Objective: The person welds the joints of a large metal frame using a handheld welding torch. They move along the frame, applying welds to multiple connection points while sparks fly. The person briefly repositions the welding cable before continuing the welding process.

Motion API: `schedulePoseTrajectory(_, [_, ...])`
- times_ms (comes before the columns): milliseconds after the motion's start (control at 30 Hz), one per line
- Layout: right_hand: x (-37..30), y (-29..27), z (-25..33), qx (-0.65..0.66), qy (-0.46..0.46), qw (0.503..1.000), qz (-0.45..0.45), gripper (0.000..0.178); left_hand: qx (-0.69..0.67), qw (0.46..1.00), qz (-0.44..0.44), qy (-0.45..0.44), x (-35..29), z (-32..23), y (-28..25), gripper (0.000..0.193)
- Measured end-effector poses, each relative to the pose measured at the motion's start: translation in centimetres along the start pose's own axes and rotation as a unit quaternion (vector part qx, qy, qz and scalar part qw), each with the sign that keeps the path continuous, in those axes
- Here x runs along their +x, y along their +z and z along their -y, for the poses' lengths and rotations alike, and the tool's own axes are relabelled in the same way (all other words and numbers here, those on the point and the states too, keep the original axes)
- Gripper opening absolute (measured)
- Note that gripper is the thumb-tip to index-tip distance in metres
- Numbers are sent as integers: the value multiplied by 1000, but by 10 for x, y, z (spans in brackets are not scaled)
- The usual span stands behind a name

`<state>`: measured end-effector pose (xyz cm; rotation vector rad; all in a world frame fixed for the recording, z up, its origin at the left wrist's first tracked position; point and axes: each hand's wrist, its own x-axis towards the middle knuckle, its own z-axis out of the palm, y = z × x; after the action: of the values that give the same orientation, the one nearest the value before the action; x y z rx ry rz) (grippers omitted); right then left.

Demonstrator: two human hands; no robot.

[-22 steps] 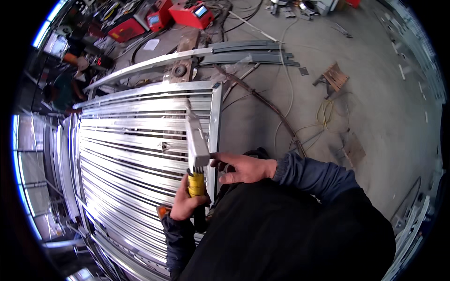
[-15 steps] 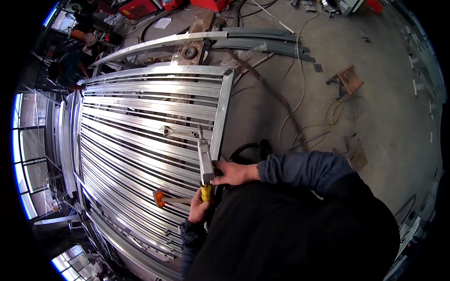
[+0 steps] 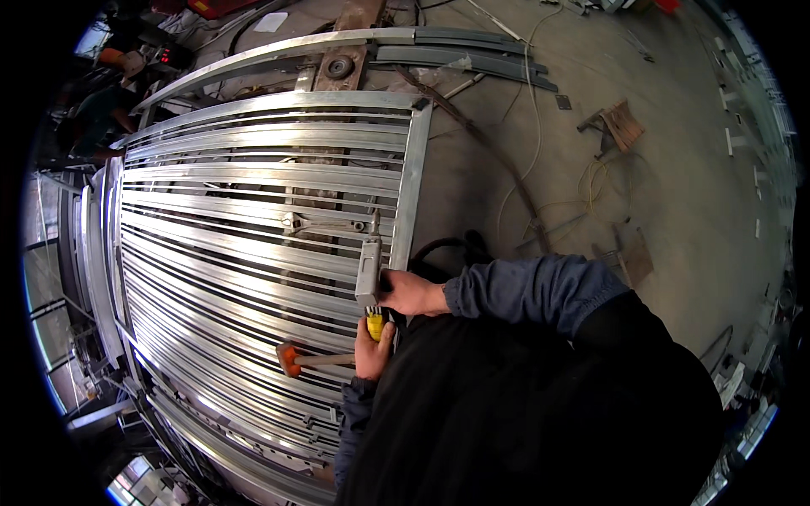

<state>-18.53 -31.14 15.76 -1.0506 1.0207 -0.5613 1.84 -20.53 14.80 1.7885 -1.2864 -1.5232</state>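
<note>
A welding gun [image 3: 369, 271] with a grey boxy body, a thin nozzle and a yellow rear end is held over the right edge of a metal frame of parallel bars [image 3: 413, 169]. My right hand [image 3: 411, 293] is closed round the gun's side, its fingers partly hidden. My left hand [image 3: 369, 352] wraps the yellow end from below. The nozzle points away from me, its tip above the bars. An adjustable wrench [image 3: 329, 226] lies on the bars left of the nozzle. A mallet [image 3: 288, 360] with an orange head rests nearer me, its handle ending beside my left hand.
Beyond the frame lie grey metal profiles [image 3: 472, 61] and a rusty beam [image 3: 359, 17]. Hoses and a yellow cable [image 3: 591, 181] cross the floor at right, near a small wooden stool [image 3: 622, 128]. Another person [image 3: 97, 118] crouches at the far left corner.
The view has shifted, and the frame sits higher in it. My hands and the welding gun have moved slightly farther away from me, with both hands still holding it.
</note>
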Motion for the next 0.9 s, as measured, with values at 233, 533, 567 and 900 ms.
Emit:
schedulePoseTrajectory(233, [16, 0, -3, -8, 75, 997, -11, 40, -22, 997, 51, -59, 29, -22, -9, 33])
schedulePoseTrajectory(533, [28, -18, -7, -7, 91, 996, 24, 38, -22, 998, 38, -48, 43, -20, 2, 27])
schedulePoseTrajectory(567, [29, -17, -8, -3, 85, 996, 25, 39, -32, 997, 36, -54, 43, -20, 2, 27])
schedulePoseTrajectory(900, [30, -22, -14, 29, 93, 995, 19, 41, -36, 996, 52, -64, 46, -12, 2, 27])
